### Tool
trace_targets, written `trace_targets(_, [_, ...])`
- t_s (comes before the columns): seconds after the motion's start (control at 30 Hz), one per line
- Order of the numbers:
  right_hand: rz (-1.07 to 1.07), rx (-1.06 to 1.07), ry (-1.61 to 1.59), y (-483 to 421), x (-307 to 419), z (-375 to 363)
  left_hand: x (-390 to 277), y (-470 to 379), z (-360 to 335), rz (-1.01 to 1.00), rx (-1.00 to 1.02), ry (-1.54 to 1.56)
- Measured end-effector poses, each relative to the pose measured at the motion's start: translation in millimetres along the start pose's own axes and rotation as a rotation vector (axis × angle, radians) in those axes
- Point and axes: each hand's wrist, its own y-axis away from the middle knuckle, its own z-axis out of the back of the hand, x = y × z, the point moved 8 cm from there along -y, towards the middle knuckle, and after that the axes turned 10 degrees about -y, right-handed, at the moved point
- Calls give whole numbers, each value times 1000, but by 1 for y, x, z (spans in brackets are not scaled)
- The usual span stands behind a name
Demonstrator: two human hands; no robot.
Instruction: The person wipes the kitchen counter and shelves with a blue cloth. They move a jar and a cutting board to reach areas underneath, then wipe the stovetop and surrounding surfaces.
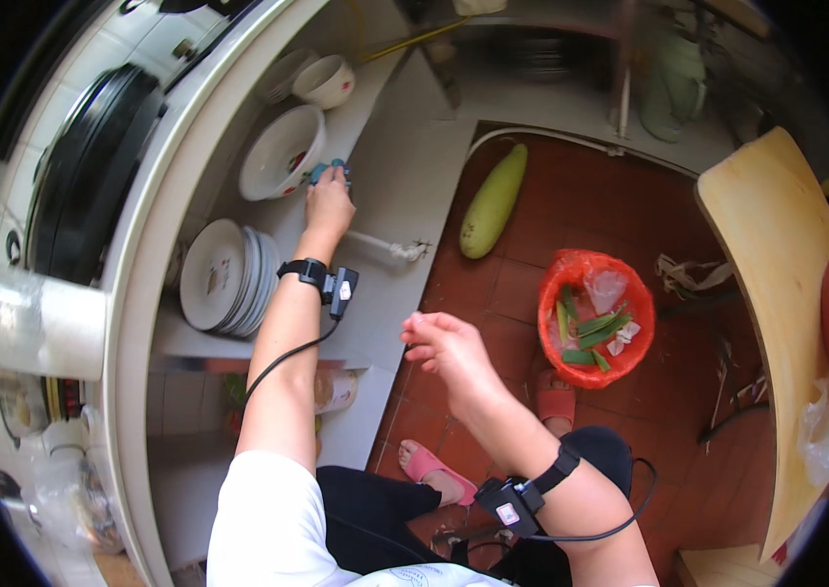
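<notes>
My left hand [330,202] reaches into the cabinet, its fingers on a small blue object [326,172] beside a white bowl [284,152] with a red pattern. The fingers cover much of that object, so its kind cannot be told. Just below on the same shelf, a stack of white plates [216,275] leans on edge. My right hand [447,348] hangs over the floor in front of me, fingers curled and thumb near the index finger. Nothing clearly shows in it.
A red-lined bin [596,319] with green leaf scraps stands on the tiled floor, near a long green gourd [493,202]. Smaller bowls [324,81] sit deeper on the shelf. A wooden board [766,293] rises at right. A white pipe [392,248] crosses the cabinet's base.
</notes>
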Motion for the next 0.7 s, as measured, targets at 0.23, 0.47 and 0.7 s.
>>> trace_targets(0.23, [-38,3,-2,1,-2,2,34,120,19,103,-23,31])
trace_targets(0.47, [-75,19,35,-4,-12,-3,48,238,47,127,72,-155])
trace_targets(0.7, [-67,85,-38,-4,-12,-7,48,291,60,404,45,-100])
